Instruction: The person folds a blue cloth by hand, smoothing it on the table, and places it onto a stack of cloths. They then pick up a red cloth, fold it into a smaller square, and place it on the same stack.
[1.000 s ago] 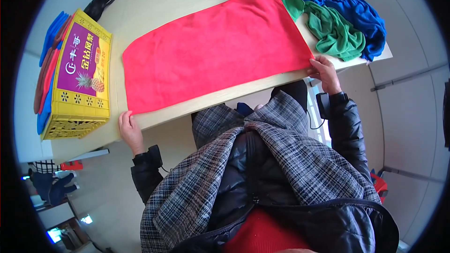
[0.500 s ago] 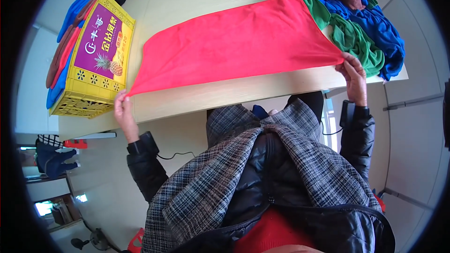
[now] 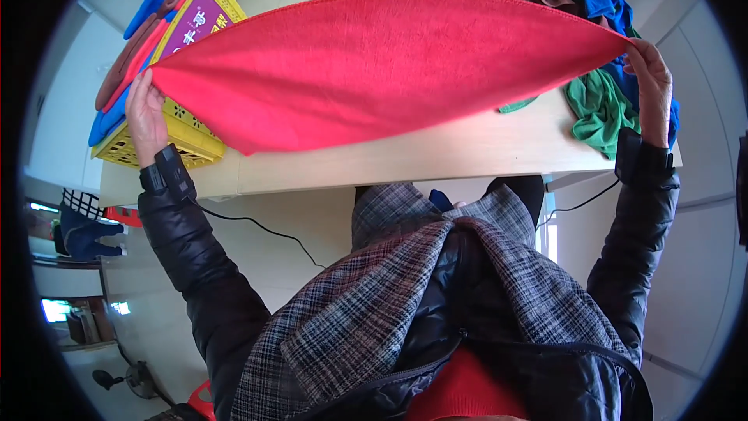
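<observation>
Both hands pinch red towel corners: left hand, right hand (cloth stretched taut between, above table).

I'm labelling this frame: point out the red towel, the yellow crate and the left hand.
red towel (image 3: 389,62), head view, middle of the cloth.
yellow crate (image 3: 183,136), head view, its near side wall.
left hand (image 3: 145,113), head view, back of the hand.

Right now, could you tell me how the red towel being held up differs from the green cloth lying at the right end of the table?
The red fleecy towel is stretched taut between the left hand and right hand; the green crumpled cloth is held by neither. The towel is lifted above the pale wooden table; the green cloth lies on it, drooping over the edge. The towel is spread smooth; the green cloth is bunched among other cloths. Both are soft fabric.
</observation>
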